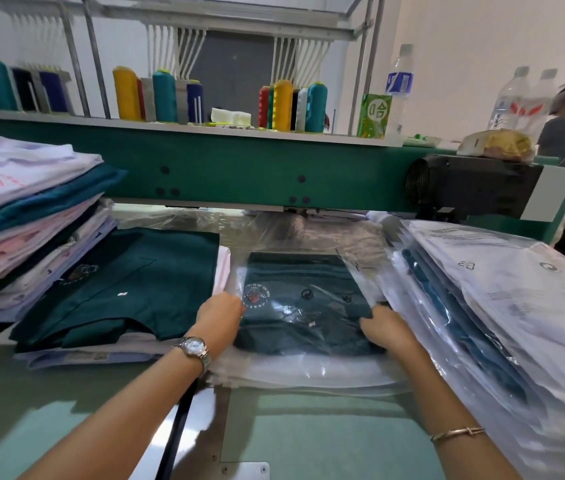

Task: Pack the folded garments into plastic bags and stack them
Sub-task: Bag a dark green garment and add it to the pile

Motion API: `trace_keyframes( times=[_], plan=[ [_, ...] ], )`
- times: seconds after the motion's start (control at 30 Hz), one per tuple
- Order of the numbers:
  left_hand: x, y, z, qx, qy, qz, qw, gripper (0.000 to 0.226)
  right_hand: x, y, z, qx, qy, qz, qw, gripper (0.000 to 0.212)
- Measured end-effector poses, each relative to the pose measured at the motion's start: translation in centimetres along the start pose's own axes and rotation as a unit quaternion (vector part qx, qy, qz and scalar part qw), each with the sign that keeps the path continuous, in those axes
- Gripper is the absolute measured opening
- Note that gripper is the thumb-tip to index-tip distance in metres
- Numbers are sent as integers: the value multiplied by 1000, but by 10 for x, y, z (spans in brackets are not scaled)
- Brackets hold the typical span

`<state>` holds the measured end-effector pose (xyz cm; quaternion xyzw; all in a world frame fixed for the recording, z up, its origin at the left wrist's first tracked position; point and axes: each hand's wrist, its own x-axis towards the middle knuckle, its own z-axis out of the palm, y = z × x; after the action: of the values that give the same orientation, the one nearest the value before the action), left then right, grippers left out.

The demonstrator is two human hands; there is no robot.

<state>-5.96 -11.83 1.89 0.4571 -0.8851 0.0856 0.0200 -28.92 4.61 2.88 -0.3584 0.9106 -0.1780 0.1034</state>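
We note, centre near, the dark green garment (pixel 303 292) lying part-sheathed in its plastic bag (pixel 357 271), left hand (pixel 220 315) curled gripping its left edge, right hand (pixel 383 329) curled on its right, fingertips hidden, film glare-blurred.

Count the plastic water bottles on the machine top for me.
3. The blue-label bottle stands beside the green carton; the first red-label bottle and second red-label bottle stand together farther right. Others may be hidden.

Dark green garment (pixel 303 303) in clear bag (pixel 308 368), green table (pixel 326 438)
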Motion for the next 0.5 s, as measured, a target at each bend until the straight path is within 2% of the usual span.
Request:
trace_keyframes(
  times=[0.1,0.23,0.33,0.4,0.5],
  plan=[
    [7,10,-1,45,-15,-27,998,34,7,1,5,43,40,11,998,13],
    [10,19,0,66,-26,-63,995,35,14,1,9,126,58,46,989,10],
    [14,21,0,33,-20,-95,995,35,22,5,12,165,64,64,982,28],
    [17,23,-3,5,-15,-107,994,34,26,5,14,237,69,68,967,32],
    [19,23,-8,-39,-17,-120,992,33,32,3,12,366,58,89,925,29]
  ],
)
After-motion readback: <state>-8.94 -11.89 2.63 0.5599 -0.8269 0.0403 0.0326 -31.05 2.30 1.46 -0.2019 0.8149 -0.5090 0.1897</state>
